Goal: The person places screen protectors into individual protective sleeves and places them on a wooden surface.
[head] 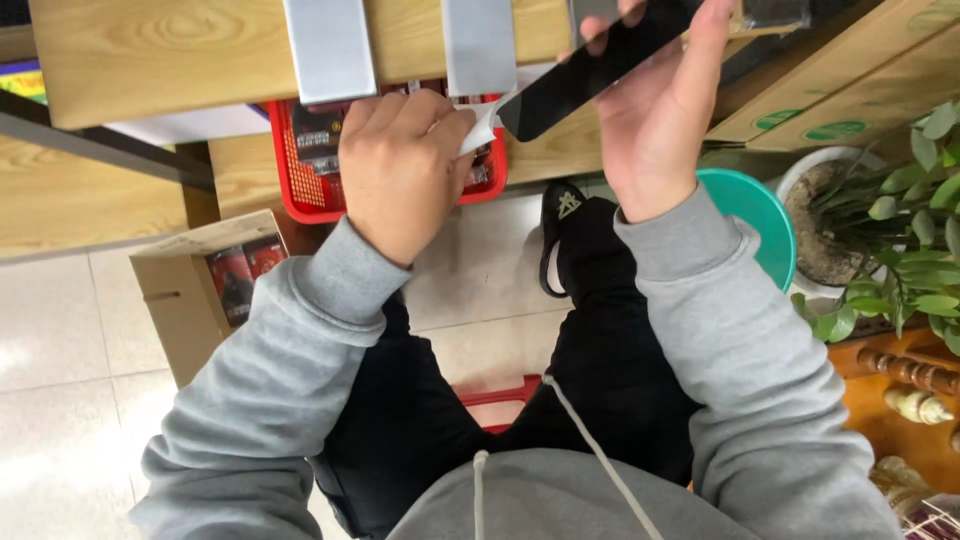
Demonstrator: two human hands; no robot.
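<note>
— We're looking down past a pale wooden table (200,50) with visible grain, set over a floor of glossy off-white tiles (60,330). Two flat grey metal plates (330,45) lie across the table's near edge.

— Under the table we see a red plastic basket (300,190) with a perforated wall, and to the left an open cardboard box (175,290) holding dark red packets. On the right we have a teal round stool (765,215), a white pot (815,175) with a leafy green plant (915,230), and more cardboard cartons (850,80) behind it.

— And the hands?

— Our right hand (655,125) is closed around a slim black slab, a phone (590,75) by its shape: smooth, glossy, rectangular with rounded corners, tilted so its lower end points down and left. It sits up near the table edge, held in the air, fingers wrapped over its far side and thumb along the near side.

— Our left hand (400,170) is curled into a loose fist, pinching a small white cloth (488,125). The cloth looks soft and crumpled, and its tip touches the phone's lower corner.

— Both sleeves are grey fleece; below them we see black trousers and one black shoe (562,215) on the tiles.
</note>
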